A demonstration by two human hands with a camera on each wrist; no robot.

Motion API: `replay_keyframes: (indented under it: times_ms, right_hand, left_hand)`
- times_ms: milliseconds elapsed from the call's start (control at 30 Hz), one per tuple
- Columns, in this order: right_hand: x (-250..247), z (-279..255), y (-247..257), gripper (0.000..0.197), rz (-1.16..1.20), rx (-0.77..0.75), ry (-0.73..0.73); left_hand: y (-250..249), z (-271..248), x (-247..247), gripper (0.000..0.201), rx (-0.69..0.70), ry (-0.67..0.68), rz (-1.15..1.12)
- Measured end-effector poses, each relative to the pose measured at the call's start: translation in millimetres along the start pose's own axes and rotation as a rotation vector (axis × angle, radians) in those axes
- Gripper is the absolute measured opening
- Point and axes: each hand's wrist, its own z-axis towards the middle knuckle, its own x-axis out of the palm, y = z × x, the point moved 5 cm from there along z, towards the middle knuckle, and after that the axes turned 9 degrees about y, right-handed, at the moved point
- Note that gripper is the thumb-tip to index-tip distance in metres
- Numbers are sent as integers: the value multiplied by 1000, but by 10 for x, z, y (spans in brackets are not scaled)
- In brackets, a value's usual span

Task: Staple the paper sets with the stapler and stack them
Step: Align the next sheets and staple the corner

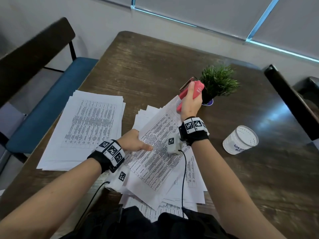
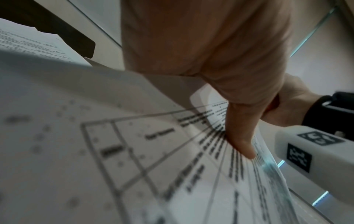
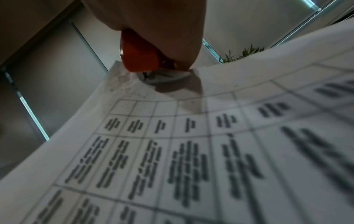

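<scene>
Stapled stack lies left on table; left hand pinches lifted paper set over loose pile, right hand clenched round red stapler at its far corner, mid-stapling; next likely squeeze, then stack leftward.

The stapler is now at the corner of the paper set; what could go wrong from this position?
1. The left hand grips the paper set by one edge only, so the sheets may shift before the stapler in the right hand bites.
2. The potted plant stands just beyond the stapler and could be knocked.
3. The loose papers underneath lie untidily and might get dragged along.
</scene>
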Motion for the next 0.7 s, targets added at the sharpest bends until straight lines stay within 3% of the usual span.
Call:
replay_keyframes:
  times_ms: [67,200,467,600,700]
  right_hand:
    - [39,38,43,26,72,18,30]
    - [70,90,110,29,144,45,50]
    - [99,121,65,65,137,105,31]
    - [53,85,-23,49,93,126,-43]
    - [55,87,-82,50,38,156,-46]
  left_hand:
    - [2,8,13,54,3,-6,6]
    - [-30,-4,47,50,22,16,12]
    - [-12,-17,59,38,2,28,43]
    - [-28,-59,100,43,-12,35,112]
    - [31,-45,123,38,-9,53,96]
